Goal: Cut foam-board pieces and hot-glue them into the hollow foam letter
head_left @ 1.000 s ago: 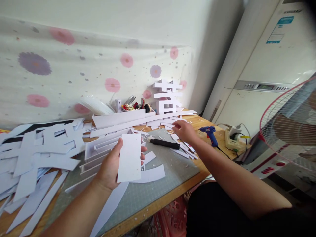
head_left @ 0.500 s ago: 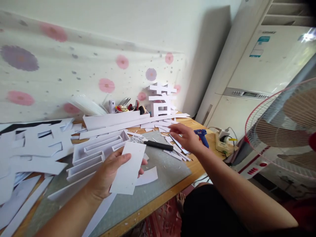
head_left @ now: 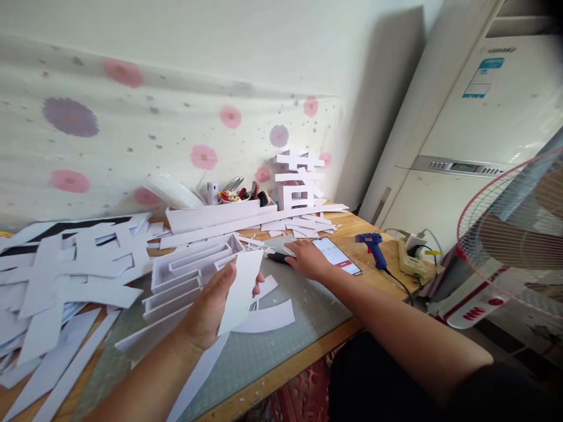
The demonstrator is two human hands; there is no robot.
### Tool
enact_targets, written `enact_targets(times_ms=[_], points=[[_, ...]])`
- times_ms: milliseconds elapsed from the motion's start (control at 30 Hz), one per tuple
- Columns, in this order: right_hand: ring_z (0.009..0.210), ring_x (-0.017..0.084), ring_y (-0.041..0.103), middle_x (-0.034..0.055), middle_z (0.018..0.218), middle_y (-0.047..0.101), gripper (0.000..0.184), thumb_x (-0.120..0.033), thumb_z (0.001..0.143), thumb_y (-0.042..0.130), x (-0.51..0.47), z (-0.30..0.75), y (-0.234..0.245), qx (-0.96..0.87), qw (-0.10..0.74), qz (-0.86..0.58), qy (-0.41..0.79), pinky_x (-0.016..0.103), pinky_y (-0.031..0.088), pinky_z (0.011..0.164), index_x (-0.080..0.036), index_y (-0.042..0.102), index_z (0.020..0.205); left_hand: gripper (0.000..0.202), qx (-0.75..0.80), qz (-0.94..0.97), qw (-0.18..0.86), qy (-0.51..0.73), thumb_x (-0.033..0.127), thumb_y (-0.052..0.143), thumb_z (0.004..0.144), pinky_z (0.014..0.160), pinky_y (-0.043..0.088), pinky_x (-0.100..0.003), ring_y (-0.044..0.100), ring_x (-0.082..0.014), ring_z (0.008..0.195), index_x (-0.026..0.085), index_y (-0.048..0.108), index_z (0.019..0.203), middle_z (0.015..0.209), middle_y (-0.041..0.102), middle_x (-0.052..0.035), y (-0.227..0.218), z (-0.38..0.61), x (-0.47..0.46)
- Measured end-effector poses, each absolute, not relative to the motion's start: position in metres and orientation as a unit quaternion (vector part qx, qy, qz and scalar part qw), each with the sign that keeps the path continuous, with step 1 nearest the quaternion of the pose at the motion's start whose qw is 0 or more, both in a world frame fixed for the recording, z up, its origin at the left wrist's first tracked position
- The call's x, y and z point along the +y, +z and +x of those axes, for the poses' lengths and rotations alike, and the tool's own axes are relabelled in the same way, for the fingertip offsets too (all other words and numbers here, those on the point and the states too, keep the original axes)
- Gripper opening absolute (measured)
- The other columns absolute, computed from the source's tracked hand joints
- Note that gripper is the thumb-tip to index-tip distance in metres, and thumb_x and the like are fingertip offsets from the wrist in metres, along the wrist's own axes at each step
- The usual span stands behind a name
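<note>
My left hand [head_left: 215, 305] grips a white rectangular piece of board [head_left: 243, 293] upright, thumb on the near face and fingertips showing past its right edge. My right hand [head_left: 307, 258] lies palm down over the mat, fingers stretched out. Beside its fingers is a knife-like tool with a black handle [head_left: 278, 258]; the hand hides the rest of the handle. Just right of that hand rests a lit phone [head_left: 338, 256]. White walled channel shapes [head_left: 176, 293] stand on the grey cutting mat [head_left: 268, 357], left of the held piece. A curved white offcut [head_left: 268, 318] lies nearby.
Cut white sheets [head_left: 79, 264] are heaped at the left. A white built-up character [head_left: 299, 181] stands at the back, beside a long strip [head_left: 246, 225]. A blue glue gun [head_left: 376, 249], a power strip [head_left: 413, 258] and a fan [head_left: 519, 234] are on the right.
My right hand has come down and left onto the mat by the black handle. Scraps that partly covered the phone are off it. The board in my left hand has turned more edge-on.
</note>
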State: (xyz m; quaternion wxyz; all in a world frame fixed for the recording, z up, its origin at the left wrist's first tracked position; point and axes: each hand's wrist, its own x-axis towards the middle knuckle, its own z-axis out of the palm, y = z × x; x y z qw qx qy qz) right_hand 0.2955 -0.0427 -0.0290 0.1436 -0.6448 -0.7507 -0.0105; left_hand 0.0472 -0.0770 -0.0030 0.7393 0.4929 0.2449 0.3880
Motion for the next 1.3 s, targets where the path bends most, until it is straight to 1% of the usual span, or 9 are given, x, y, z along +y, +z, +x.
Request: enact_targets(times_ms=[133, 233, 333, 400, 433, 533, 633, 733, 1300], points=[[0.1, 0.031, 0.063, 0.017, 0.101, 0.069, 0.026, -0.024, 0.084, 0.06, -0.033, 0.293, -0.041, -0.752, 0.119, -0.649, 0.002, 0.038, 0.046, 0.085, -0.013, 0.068, 0.107, 0.054, 0.231, 0.591, 0.639, 0.434, 0.06, 0.07, 0.071, 0.068, 0.042, -0.023, 0.047, -0.0141, 0.074, 0.02, 0.068, 0.107, 0.088, 0.057, -0.0027, -0.004, 0.047, -0.075], [0.098, 0.028, 0.063, 0.0168, 0.107, 0.066, 0.03, -0.022, 0.09, 0.051, -0.04, 0.291, -0.032, -0.74, 0.143, -0.657, -0.007, 0.036, 0.046, 0.084, -0.013, 0.063, 0.115, 0.053, 0.229, 0.635, 0.574, 0.464, 0.058, 0.071, 0.071, 0.073, 0.041, -0.024, 0.047, -0.0148, 0.076, 0.023, 0.066, 0.111, 0.087, 0.055, -0.0013, -0.005, 0.046, -0.074], [0.104, 0.021, 0.06, 0.0135, 0.12, 0.061, 0.039, -0.023, 0.098, 0.034, -0.062, 0.289, -0.009, -0.741, 0.241, -0.626, -0.015, 0.033, 0.045, 0.087, -0.017, 0.048, 0.134, 0.054, 0.24, 0.669, 0.519, 0.475, 0.054, 0.074, 0.07, 0.076, 0.042, -0.026, 0.051, -0.0178, 0.082, 0.024, 0.062, 0.114, 0.092, 0.058, -0.0029, -0.003, 0.045, -0.077], [0.099, 0.02, 0.061, 0.012, 0.115, 0.063, 0.037, -0.025, 0.098, 0.033, -0.083, 0.287, 0.008, -0.769, 0.383, -0.512, 0.018, 0.033, 0.047, 0.084, -0.018, 0.05, 0.13, 0.054, 0.259, 0.688, 0.484, 0.475, 0.051, 0.075, 0.07, 0.078, 0.042, -0.027, 0.053, -0.0199, 0.086, 0.024, 0.061, 0.115, 0.098, 0.06, -0.0048, -0.002, 0.045, -0.08], [0.101, 0.02, 0.061, 0.0119, 0.116, 0.063, 0.036, -0.031, 0.098, 0.037, -0.094, 0.285, 0.016, -0.794, 0.407, -0.45, 0.033, 0.033, 0.047, 0.085, -0.018, 0.051, 0.129, 0.053, 0.268, 0.693, 0.47, 0.477, 0.049, 0.075, 0.07, 0.079, 0.042, -0.028, 0.054, -0.0211, 0.088, 0.023, 0.061, 0.114, 0.1, 0.061, -0.0056, -0.001, 0.045, -0.082], [0.094, 0.019, 0.063, 0.0107, 0.107, 0.067, 0.038, -0.042, 0.097, 0.042, -0.118, 0.281, 0.032, -0.847, 0.37, -0.373, 0.082, 0.03, 0.048, 0.079, -0.017, 0.054, 0.124, 0.053, 0.28, 0.702, 0.442, 0.483, 0.048, 0.077, 0.068, 0.082, 0.043, -0.029, 0.056, -0.0246, 0.093, 0.022, 0.061, 0.112, 0.103, 0.062, -0.0071, 0.001, 0.045, -0.085], [0.075, 0.016, 0.061, 0.0077, 0.087, 0.067, 0.045, -0.051, 0.097, 0.037, -0.125, 0.279, 0.035, -0.864, 0.314, -0.38, 0.101, 0.026, 0.046, 0.067, -0.015, 0.058, 0.112, 0.053, 0.277, 0.717, 0.426, 0.477, 0.047, 0.077, 0.069, 0.084, 0.043, -0.031, 0.056, -0.0254, 0.095, 0.021, 0.06, 0.112, 0.103, 0.062, -0.0077, 0.001, 0.045, -0.085], [0.068, 0.015, 0.058, 0.0065, 0.079, 0.063, 0.051, -0.056, 0.097, 0.032, -0.123, 0.28, 0.033, -0.869, 0.296, -0.382, 0.106, 0.025, 0.044, 0.063, -0.014, 0.059, 0.106, 0.053, 0.276, 0.731, 0.413, 0.467, 0.047, 0.076, 0.069, 0.085, 0.043, -0.032, 0.056, -0.0254, 0.094, 0.021, 0.059, 0.113, 0.103, 0.062, -0.0079, 0.0, 0.044, -0.084], [0.067, 0.016, 0.055, 0.0066, 0.076, 0.062, 0.058, -0.063, 0.095, 0.025, -0.113, 0.277, 0.024, -0.85, 0.303, -0.429, 0.045, 0.026, 0.04, 0.061, -0.016, 0.058, 0.095, 0.049, 0.261, 0.745, 0.403, 0.463, 0.037, 0.078, 0.067, 0.087, 0.041, -0.033, 0.056, -0.0274, 0.096, 0.023, 0.061, 0.111, 0.106, 0.061, -0.007, 0.001, 0.039, -0.083]])
